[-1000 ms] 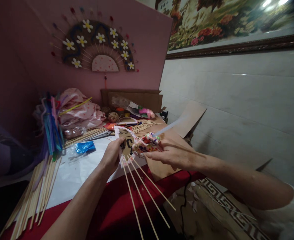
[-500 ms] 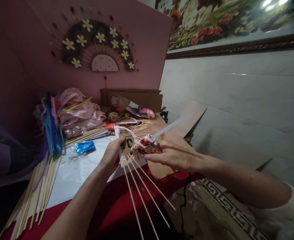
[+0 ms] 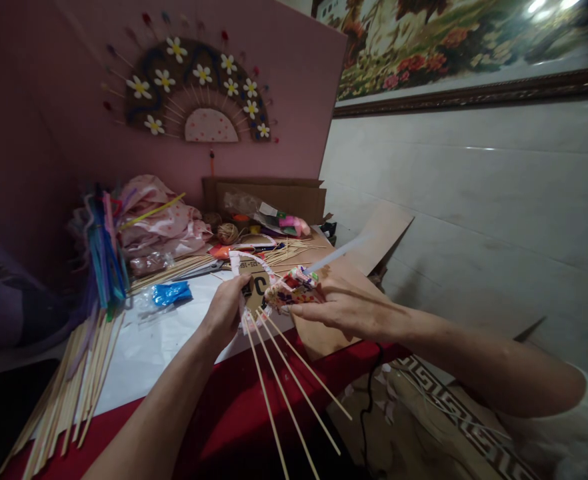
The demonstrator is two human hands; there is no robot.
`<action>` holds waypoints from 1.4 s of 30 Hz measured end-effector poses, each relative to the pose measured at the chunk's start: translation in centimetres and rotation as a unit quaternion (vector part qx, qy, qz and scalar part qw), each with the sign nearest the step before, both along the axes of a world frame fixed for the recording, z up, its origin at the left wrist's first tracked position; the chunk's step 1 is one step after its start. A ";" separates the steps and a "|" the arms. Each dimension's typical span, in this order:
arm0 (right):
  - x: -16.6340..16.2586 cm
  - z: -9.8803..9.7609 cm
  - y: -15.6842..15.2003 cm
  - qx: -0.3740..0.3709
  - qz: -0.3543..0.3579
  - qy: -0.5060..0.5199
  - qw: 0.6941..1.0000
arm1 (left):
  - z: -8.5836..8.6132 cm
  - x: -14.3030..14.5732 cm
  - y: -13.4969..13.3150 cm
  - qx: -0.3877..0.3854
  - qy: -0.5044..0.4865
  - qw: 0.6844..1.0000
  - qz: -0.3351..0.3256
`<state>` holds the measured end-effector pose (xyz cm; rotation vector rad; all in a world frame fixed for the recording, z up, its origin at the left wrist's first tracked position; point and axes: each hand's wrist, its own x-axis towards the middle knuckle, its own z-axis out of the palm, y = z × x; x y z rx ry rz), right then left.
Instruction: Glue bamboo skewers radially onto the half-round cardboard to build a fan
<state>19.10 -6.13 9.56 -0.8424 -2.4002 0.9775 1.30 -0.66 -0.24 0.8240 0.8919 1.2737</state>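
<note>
My left hand (image 3: 227, 303) grips the left side of a small cardboard piece (image 3: 255, 270) edged with pale pink fabric. Several thin bamboo sticks (image 3: 279, 393) fan out from its lower edge toward me. My right hand (image 3: 347, 308) is closed around a flower-patterned glue gun (image 3: 294, 288). A long translucent glue stick (image 3: 337, 255) juts from the gun's rear, up and to the right. The gun's dark tip is close to the cardboard near the sticks' ends; whether it touches cannot be made out.
Loose bamboo sticks (image 3: 69, 387) lie at the left, below pipe cleaners (image 3: 107, 250). Pink cloth (image 3: 161, 217), a twine ball (image 3: 227, 233), scissors (image 3: 201, 269) and a blue packet (image 3: 171, 293) are on the table. A black cord (image 3: 369, 400) hangs at the right. A decorated fan (image 3: 199, 87) hangs behind.
The view has shifted very slightly. Both hands keep their grips, and the glue gun stays at almost the same spot by the cardboard.
</note>
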 end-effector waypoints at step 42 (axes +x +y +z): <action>7.0 -7.1 7.0 0.158 -0.257 -0.141 0.943 | 1.6 -1.0 -0.1 -0.068 -0.084 0.991 0.074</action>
